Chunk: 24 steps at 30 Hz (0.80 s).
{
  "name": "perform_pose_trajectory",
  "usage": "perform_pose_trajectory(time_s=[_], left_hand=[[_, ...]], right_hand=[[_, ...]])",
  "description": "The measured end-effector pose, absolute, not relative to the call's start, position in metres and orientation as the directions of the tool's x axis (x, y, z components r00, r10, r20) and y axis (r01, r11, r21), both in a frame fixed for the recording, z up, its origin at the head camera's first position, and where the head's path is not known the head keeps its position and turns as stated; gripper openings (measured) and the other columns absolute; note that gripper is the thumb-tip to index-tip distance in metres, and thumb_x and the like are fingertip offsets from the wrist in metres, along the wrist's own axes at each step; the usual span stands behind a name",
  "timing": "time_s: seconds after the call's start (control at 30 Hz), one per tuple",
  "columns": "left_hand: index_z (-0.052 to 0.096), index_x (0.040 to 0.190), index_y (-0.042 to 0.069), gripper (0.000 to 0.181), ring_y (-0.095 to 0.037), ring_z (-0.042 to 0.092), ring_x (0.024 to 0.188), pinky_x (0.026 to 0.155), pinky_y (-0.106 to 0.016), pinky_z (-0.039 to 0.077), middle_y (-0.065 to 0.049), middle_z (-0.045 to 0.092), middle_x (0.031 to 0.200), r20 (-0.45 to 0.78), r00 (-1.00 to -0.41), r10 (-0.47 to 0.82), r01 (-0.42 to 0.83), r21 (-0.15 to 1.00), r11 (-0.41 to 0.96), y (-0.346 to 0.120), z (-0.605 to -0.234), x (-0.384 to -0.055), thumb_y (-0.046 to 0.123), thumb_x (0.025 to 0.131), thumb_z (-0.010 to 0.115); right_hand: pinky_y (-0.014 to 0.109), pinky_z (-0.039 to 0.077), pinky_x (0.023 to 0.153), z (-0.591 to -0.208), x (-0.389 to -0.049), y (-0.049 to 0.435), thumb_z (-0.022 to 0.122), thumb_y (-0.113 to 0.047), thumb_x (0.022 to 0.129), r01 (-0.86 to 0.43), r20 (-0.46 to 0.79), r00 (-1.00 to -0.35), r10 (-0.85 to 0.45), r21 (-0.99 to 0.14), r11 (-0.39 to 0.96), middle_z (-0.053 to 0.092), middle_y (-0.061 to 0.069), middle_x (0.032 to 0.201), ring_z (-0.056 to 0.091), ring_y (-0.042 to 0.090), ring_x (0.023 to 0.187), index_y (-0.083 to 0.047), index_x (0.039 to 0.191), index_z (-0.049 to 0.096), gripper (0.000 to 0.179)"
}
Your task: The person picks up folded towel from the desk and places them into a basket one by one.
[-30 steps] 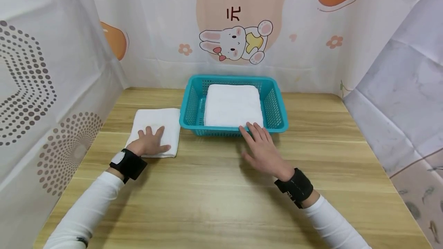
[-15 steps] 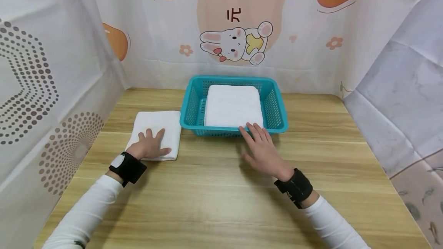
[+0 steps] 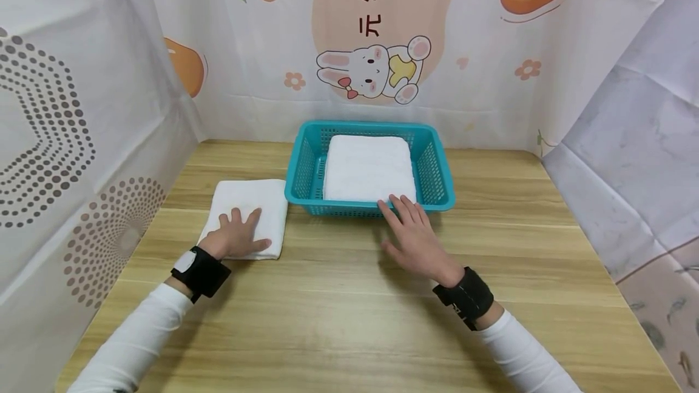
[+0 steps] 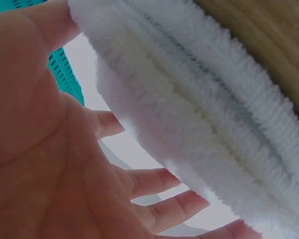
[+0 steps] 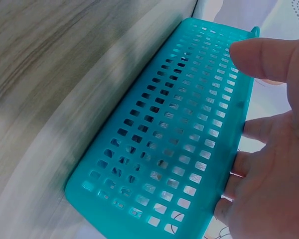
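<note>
My left hand (image 3: 237,238) rests with spread fingers on a folded white towel (image 3: 271,211) lying on the table, left of a teal plastic basket (image 3: 333,206). In the left wrist view the thick, fluffy folded edge of that towel (image 4: 199,114) shows beside the palm, with the fingers extended over its top. Inside the basket lies another folded white towel (image 3: 368,165). My right hand (image 3: 416,244) lies at the basket's near rim, its fingers reaching over it. From the right wrist, the perforated basket wall (image 5: 159,124) appears with the thumb in front of it.
A wood-grain table (image 3: 327,320) carries everything. White curtains with printed fruit and a rabbit (image 3: 371,71) hang behind it, and more printed cloth (image 3: 125,138) closes off the left side. Patterned cloth (image 3: 644,168) hangs on the right.
My left hand and the towel under it have slid a little toward me. The right hand stays at the basket rim. The whole view has shifted very slightly.
</note>
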<state>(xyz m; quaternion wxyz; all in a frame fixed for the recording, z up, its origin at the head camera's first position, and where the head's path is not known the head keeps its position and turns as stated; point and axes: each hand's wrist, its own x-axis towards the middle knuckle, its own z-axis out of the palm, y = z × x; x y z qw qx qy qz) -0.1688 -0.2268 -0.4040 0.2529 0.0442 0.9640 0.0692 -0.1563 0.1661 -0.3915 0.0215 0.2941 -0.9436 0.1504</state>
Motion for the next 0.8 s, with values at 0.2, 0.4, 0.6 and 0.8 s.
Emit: perform_pose_trajectory(time_s=[0.2,0.4,0.6,0.8], left_hand=[[0.018,0.157,0.002,0.089,-0.064,0.027,0.124,0.08,-0.07,0.046,-0.047,0.018,0.143,-0.475,-0.872,0.116,0.044,0.161,0.986,-0.226,-0.404,-0.165,0.056,0.096,0.055],[0.017,0.158,0.004,0.089,-0.063,0.026,0.124,0.079,-0.069,0.046,-0.046,0.016,0.145,-0.478,-0.871,0.111,0.033,0.168,0.985,-0.225,-0.406,-0.162,0.056,0.096,0.054],[0.018,0.157,0.004,0.087,-0.063,0.025,0.127,0.077,-0.069,0.047,-0.045,0.016,0.146,-0.475,-0.873,0.107,0.03,0.167,0.985,-0.223,-0.404,-0.156,0.054,0.096,0.055],[0.019,0.157,0.004,0.087,-0.062,0.027,0.125,0.075,-0.067,0.048,-0.045,0.017,0.145,-0.474,-0.874,0.107,0.033,0.163,0.986,-0.222,-0.404,-0.153,0.054,0.096,0.055]], right_hand=[[0.062,0.013,0.116,-0.392,-0.156,0.167,0.07,-0.023,0.092,-0.565,0.136,-0.824,-0.55,-0.276,0.778,0.023,0.024,0.159,0.018,0.044,0.147,-0.005,0.156,0.027,0.079],[0.062,0.013,0.116,-0.393,-0.157,0.167,0.07,-0.023,0.092,-0.568,0.141,-0.822,-0.552,-0.276,0.775,0.023,0.024,0.159,0.017,0.044,0.147,-0.005,0.156,0.027,0.079],[0.062,0.013,0.116,-0.394,-0.156,0.168,0.07,-0.021,0.092,-0.566,0.145,-0.823,-0.549,-0.281,0.775,0.023,0.024,0.16,0.017,0.044,0.147,-0.005,0.156,0.027,0.079],[0.062,0.013,0.116,-0.394,-0.156,0.167,0.069,-0.022,0.092,-0.569,0.144,-0.821,-0.552,-0.284,0.772,0.023,0.024,0.16,0.017,0.044,0.147,-0.005,0.156,0.027,0.079]])
